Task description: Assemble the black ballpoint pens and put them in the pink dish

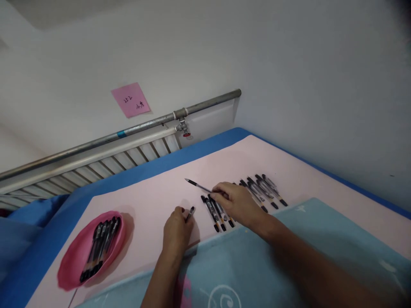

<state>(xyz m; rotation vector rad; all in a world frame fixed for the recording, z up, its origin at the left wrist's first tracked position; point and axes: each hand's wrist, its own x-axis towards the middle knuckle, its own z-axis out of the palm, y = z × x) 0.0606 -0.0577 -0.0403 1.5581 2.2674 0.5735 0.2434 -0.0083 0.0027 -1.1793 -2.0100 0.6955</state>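
My right hand (236, 201) is closed on the rear part of an uncapped pen (197, 185), which has a clear barrel and a black grip. Its tip points left, above the pink surface. To its left, my left hand (178, 229) pinches a small black pen cap (190, 212) that sticks up between the fingers. Just under my right hand lie several black-ended clear pens (210, 213) side by side. Beyond that hand, another row of pens (263, 190) lies at a slant; my right hand partly hides the pens between the two groups.
A pink bowl (66, 261) at the left holds several capped pens (100, 248). Pale pink sheeting (154, 192) covers a blue table (208, 143). A light blue cloth (276, 269) lies along the near side. Behind stand a radiator (128, 158), a pipe (147, 125) and the wall.
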